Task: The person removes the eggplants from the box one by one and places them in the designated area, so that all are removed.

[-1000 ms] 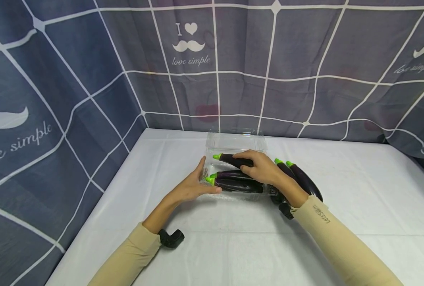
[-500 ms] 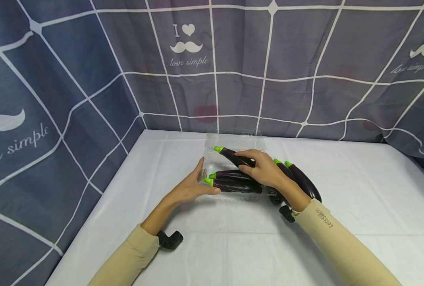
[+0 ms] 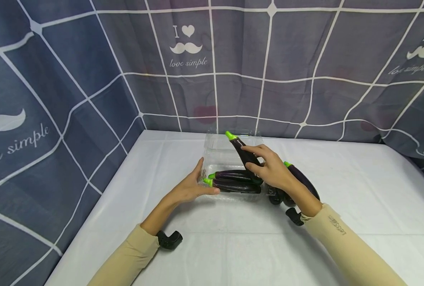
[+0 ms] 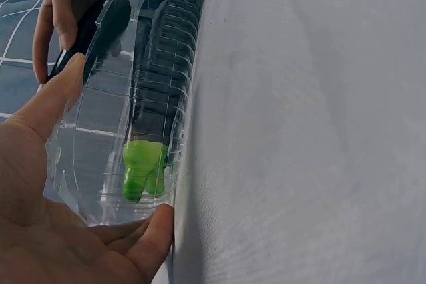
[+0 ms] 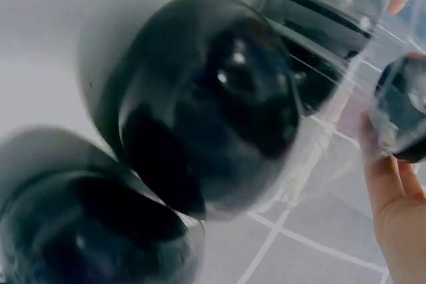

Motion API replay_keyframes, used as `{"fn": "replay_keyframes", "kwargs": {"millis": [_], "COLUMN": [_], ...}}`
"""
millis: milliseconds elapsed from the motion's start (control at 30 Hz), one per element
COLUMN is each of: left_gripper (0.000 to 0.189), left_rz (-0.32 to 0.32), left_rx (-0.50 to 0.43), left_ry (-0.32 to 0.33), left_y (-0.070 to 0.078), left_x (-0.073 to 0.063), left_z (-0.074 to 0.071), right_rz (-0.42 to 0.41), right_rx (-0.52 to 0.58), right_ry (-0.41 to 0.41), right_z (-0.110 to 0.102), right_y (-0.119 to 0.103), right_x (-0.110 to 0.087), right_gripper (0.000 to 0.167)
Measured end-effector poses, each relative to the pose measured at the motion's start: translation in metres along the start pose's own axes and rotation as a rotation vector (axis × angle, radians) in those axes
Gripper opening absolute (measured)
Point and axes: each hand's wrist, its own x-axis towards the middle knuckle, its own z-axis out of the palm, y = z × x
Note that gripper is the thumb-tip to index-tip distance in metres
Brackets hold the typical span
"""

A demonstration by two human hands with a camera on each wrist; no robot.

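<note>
The right hand (image 3: 267,167) is pinching a glossy, dark-purple, elongated eggplant with a bright green cap (image 3: 248,158), thumb and fingers clamped on its body. From that hand the held eggplant is lying toward ten o'clock, over the container; its long axis is running from the cap at eleven o'clock to the blunt end at five. Toward eight o'clock, two similar dark-purple eggplants (image 3: 235,185) are resting side by side in a clear, ribbed plastic container (image 4: 100,147), their axes running nine to three, so the held one is slanting across theirs. Whether it is touching them is not clear. The left hand (image 3: 188,188), farther from it, is bracing the container's nine-o'clock end, thumb and fingers spread apart.

Farther out, the transparent lid (image 3: 233,143) is lying folded back at twelve o'clock. A loose, curved purple eggplant (image 3: 303,180) is lying at four o'clock on the white cloth (image 3: 219,250), others partly hidden.

Against the preceding frame, the cap is swinging from ten toward eleven o'clock; the left hand is keeping its place.
</note>
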Motion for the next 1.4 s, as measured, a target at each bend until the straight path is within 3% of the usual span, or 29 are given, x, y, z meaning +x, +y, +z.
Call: {"fn": "replay_keyframes", "kwargs": {"millis": [667, 1033, 1400], "left_gripper": [0.127, 0.125, 0.126], "left_rz": [0.015, 0.003, 0.010], "left_rx": [0.016, 0.018, 0.023], "left_ry": [-0.006, -0.007, -0.009], "left_y": [-0.001, -0.002, -0.001], "left_x": [-0.001, 0.001, 0.000], "left_z": [-0.002, 0.002, 0.000], "right_rz": [0.134, 0.177, 0.224], "right_rx": [0.102, 0.120, 0.042], "right_ry": [0.059, 0.092, 0.115], "right_z": [-0.019, -0.036, -0.062], "right_y": [-0.007, -0.002, 0.009], "right_x": [-0.021, -0.049, -0.076], "right_gripper": [0.059, 0.059, 0.057]}}
